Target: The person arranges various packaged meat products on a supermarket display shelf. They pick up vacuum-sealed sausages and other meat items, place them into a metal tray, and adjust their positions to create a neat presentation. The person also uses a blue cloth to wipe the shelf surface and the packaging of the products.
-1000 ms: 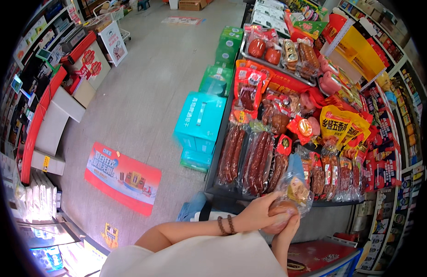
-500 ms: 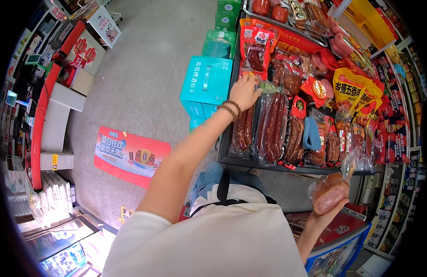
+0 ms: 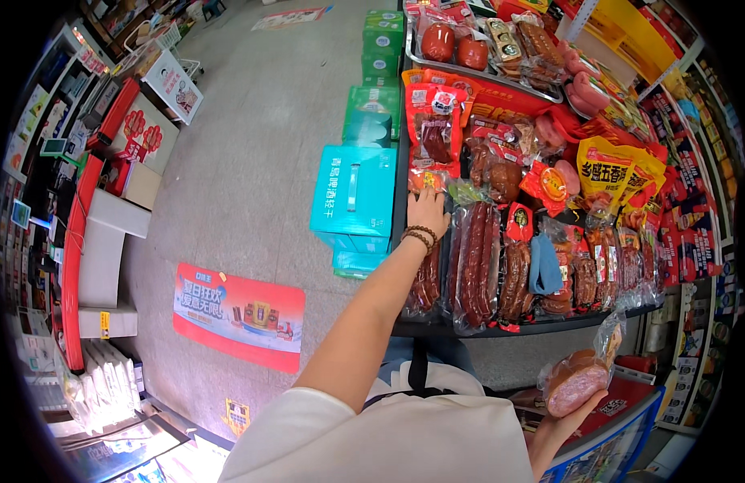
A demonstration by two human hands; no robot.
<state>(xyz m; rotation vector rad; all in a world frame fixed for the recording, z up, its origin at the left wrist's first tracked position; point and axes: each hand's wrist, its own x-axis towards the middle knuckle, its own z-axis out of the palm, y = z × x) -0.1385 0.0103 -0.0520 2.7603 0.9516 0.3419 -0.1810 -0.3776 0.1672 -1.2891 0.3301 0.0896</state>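
My left hand (image 3: 427, 212), with a beaded bracelet at its wrist, reaches over the left edge of the meat display. Its fingers lie stretched on the orange-red top of a clear sausage pack (image 3: 423, 290); the hand and wrist cover part of that pack. Just beyond the fingertips lies a red bag of dark meat (image 3: 435, 129). To the right of the hand are long dark-red sausages (image 3: 474, 266) in clear wrap. Low on the right, my right hand (image 3: 572, 419) holds a plastic-wrapped piece of ham (image 3: 577, 386) from below, its pink cut face showing.
Turquoise cartons (image 3: 354, 193) and green boxes (image 3: 372, 113) are stacked along the display's left side. A blue cloth (image 3: 544, 264) lies among the sausages. Yellow bags (image 3: 606, 173) stand farther right. A metal tray (image 3: 501, 68) holds more meat at the back. A blue-framed freezer (image 3: 630, 435) is beside my right arm.
The view has shifted, so the display sits lower. My left hand has gone from bent fingers to fingers stretched on the pack's top. My right hand still holds the ham.
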